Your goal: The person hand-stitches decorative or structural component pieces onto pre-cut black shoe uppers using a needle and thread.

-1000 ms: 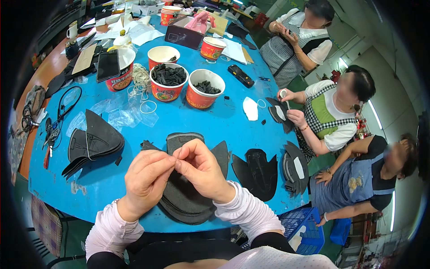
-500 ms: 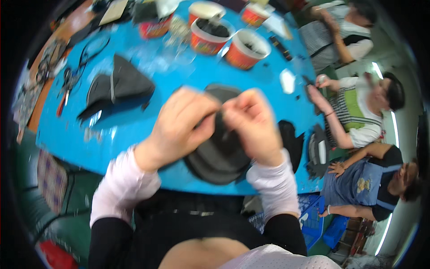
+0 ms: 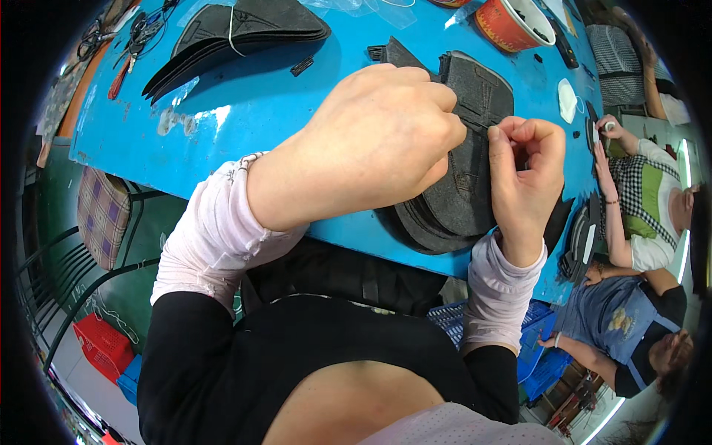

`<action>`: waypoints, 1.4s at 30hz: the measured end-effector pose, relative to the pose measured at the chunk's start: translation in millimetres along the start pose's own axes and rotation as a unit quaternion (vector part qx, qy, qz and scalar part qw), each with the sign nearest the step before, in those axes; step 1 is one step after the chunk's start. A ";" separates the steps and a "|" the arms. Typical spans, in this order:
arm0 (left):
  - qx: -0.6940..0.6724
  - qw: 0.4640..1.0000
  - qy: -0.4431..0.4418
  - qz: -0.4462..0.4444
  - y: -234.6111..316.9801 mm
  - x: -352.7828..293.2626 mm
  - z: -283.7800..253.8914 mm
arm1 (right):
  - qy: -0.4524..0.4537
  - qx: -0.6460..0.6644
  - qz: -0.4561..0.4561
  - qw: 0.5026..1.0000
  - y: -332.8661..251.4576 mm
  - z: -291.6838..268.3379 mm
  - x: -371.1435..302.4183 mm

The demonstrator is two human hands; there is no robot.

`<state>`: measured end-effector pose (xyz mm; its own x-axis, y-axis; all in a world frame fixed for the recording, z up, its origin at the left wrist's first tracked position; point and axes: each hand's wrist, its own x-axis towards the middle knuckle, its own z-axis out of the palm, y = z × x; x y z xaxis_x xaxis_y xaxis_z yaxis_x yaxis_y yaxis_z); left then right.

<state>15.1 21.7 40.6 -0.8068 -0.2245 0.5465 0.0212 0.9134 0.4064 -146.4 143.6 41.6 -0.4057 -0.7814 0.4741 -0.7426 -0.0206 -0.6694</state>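
Shoe-upper panels (image 3: 454, 204), dark grey, stacked at the near edge of the blue table (image 3: 259, 111), probably for easy two-handed reach. Left hand (image 3: 386, 133) raised over the stack's left side, back upward, fingers curled in, contents hidden; right hand (image 3: 528, 170) opposite, thumb and forefinger pinched together, anything held there too small to make out.

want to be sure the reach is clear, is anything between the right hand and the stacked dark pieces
Nothing visible stands between the right hand and the stacked dark pieces; whether it touches them is unclear. The left hand, over their left side, hides part of them.
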 end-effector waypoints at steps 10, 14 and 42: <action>0.000 1.000 -0.009 -0.002 -0.3 3.4 4.4 | -0.039 -0.021 0.013 0.999 1.2 -3.9 -3.1; 0.010 1.000 -0.009 -0.005 2.7 5.4 6.3 | -0.039 -0.044 0.009 0.998 3.2 -3.7 -3.4; 0.054 0.998 -0.003 0.027 3.5 7.7 24.9 | 0.162 -0.002 0.042 0.986 34.1 -46.0 1.2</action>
<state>-5.8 31.6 27.9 -0.8097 -0.1730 0.5608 0.0007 0.9553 0.2957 -196.7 170.7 45.7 -0.6137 -0.5401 0.5759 -0.7018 0.0389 -0.7113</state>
